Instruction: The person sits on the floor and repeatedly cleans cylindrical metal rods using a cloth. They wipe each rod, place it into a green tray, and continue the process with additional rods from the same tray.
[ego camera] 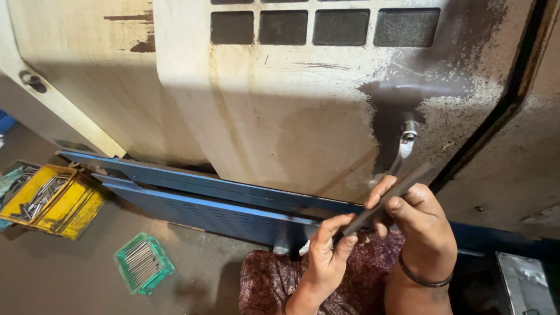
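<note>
A: Position of the rod?

B: Dark metal rod [385,201] held slantwise before the stained machine door [291,116]. Left hand [326,256] pinches its lower end, fingers closed; right hand [417,216] grips the upper part, just below the door handle [406,143].

A: Surroundings?

B: Yellow tray [49,201] and green crate [142,262] of rods sit well apart on open floor [70,274], left.

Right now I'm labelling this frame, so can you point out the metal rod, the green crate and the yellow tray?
metal rod [385,203], head view, middle of shaft.
green crate [153,275], head view, front rim.
yellow tray [76,213], head view, right wall.
</note>
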